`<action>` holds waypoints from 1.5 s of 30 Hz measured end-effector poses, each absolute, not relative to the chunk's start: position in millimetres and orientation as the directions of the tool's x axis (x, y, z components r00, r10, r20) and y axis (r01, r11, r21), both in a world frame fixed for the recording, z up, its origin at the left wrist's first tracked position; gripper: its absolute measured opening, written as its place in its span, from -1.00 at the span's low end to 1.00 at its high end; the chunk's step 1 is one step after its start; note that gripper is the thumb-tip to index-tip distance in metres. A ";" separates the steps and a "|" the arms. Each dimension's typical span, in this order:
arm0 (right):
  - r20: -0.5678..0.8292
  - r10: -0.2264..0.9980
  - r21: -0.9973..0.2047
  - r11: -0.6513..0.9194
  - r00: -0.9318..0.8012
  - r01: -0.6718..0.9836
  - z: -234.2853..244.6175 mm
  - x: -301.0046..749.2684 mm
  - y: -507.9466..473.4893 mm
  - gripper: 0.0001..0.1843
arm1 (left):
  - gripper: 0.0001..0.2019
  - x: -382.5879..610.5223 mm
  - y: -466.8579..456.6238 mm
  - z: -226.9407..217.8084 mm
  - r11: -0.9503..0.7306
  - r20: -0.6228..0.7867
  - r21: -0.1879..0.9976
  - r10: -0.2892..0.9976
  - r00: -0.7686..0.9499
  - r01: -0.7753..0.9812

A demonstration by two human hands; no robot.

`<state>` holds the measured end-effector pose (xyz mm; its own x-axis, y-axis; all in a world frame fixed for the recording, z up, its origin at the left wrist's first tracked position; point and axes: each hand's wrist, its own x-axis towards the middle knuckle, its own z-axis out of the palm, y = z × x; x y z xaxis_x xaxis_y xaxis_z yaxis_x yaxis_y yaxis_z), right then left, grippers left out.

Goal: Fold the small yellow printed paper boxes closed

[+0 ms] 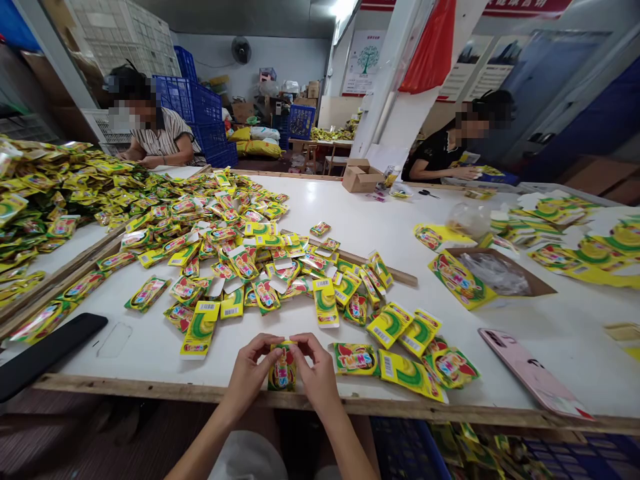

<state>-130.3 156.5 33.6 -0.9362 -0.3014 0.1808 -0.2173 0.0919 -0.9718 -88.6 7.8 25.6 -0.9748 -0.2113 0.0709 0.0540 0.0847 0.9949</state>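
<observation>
The left hand point(254, 368) and right hand point(314, 373) pinch the upper corners of a yellow-green TWINS packet point(283, 373) at the table's point(350, 230) near edge. Just beyond them, a heap of similar packets and small cartons point(245, 263) crowds the tabletop, partly covering a wooden strip point(400, 274). A pink phone point(533, 370) lies by the near right edge, a black slab-like device point(53, 347) towards the near left corner. An open display box point(463, 280) holding clear plastic stands behind the phone; a small cardboard box point(360, 177) sits at the far edge.

bright ceiling lamp point(343, 8) at top, soft glare on white tabletop point(320, 200), dim shadow beneath, stretched outer edges
</observation>
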 end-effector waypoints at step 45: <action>0.098 -0.090 -0.933 0.338 -0.991 -0.122 54.3 -132.0 161.9 -0.67 | -0.79 -81.1 18.7 28.7 0.186 0.143 0.978 -0.277 -0.950 0.093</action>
<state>-132.0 161.9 54.3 -0.9912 -0.0898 0.0975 -0.1225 0.3381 -0.9331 -81.1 18.7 28.7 -0.9500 -0.2774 0.1433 0.0933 0.1858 0.9782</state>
